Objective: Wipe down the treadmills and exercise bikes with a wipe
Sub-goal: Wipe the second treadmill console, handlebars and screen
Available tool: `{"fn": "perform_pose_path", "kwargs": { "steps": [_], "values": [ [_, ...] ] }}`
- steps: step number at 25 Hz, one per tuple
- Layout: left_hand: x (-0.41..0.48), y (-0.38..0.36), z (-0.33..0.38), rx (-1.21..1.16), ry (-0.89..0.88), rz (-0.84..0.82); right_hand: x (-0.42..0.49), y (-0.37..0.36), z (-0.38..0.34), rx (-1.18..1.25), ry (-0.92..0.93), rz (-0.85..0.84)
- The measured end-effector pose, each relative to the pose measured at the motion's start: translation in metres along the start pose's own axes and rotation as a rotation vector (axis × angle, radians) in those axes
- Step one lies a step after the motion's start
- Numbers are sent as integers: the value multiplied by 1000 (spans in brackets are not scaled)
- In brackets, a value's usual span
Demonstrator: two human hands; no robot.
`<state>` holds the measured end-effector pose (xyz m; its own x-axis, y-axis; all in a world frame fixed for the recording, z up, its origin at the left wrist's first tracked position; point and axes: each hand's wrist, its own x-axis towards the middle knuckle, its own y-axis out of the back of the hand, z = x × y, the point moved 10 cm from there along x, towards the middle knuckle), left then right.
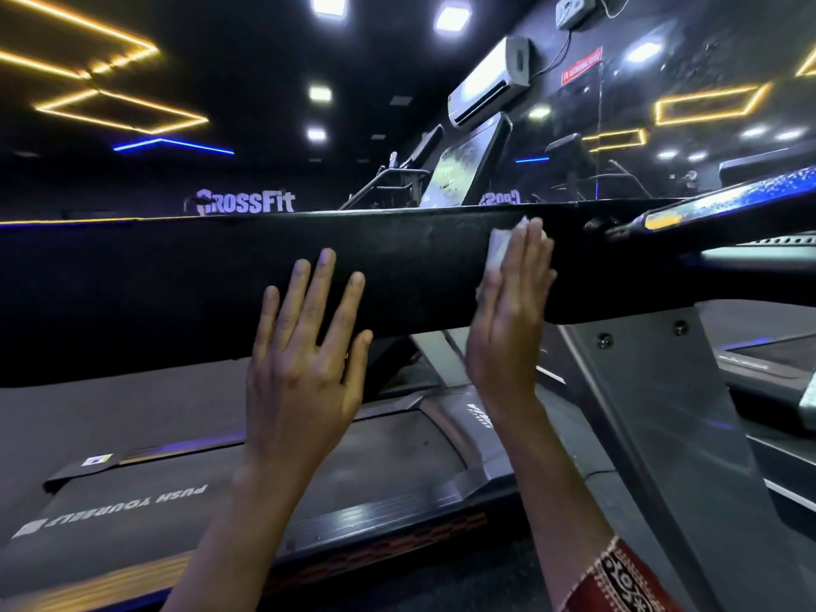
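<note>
**Both grips flat on the treadmill rail**

The treadmill (353, 457) carries a broad black rail (198, 276). The left grip (304, 360) rests on it, released, fingers spread. The right grip (508, 329), fingers straight, presses the white wipe (499, 249) against the rail's upper edge.

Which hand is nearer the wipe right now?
Right. The right hand presses the wipe flat against the black handrail; the left hand is spread on that handrail, to the wipe's left, not touching it.
</note>
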<state>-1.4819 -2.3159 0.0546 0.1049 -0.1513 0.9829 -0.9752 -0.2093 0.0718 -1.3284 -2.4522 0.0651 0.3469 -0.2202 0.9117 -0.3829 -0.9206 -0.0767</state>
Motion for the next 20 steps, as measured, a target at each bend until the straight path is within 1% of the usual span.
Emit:
{"fn": "perform_pose_path", "kwargs": {
  "steps": [1,2,4,5,6,7,8,10,11,12,13,14,16,17,18,19,20],
  "values": [
    [-1,2,-4,-4,13,-1,4,-9,-19,2,5,-18],
    [-1,3,-7,-7,21,-1,0,-20,-45,-10,100,-63],
    [-3,6,-13,-5,24,-1,-33,-38,-85,-30,402,-199],
    [-4,9,-16,-5,28,-1,-52,-40,-90,-53,513,-250],
    [-5,11,-19,-5,34,1,-61,-36,-82,-99,566,-257],
    [-7,14,-23,-1,38,4,-58,-29,-68,-139,556,-214],
    [-9,16,-27,3,39,7,-50,-22,-49,-153,466,-147],
    [-12,20,-34,8,42,9,-31,-6,-12,-51,141,-16],
    [-13,22,-37,8,46,11,-32,-3,-4,0,31,22],
    [-14,24,-40,9,49,16,-40,-6,-10,14,2,35],
    [-15,26,-42,14,49,23,-53,-14,-27,15,50,12],
    [-15,27,-44,18,46,28,-67,-27,-53,16,161,-58],
    [-14,29,-49,27,53,35,-78,-52,-110,2,452,-212],
    [-14,31,-52,28,65,41,-69,-57,-127,-42,562,-225],
    [-14,32,-55,27,77,47,-56,-58,-132,-100,595,-199],
    [-14,34,-58,28,82,51,-39,-56,-125,-141,547,-147],
    [-15,35,-59,30,83,52,-26,-48,-109,-142,439,-90]
  ]
}}
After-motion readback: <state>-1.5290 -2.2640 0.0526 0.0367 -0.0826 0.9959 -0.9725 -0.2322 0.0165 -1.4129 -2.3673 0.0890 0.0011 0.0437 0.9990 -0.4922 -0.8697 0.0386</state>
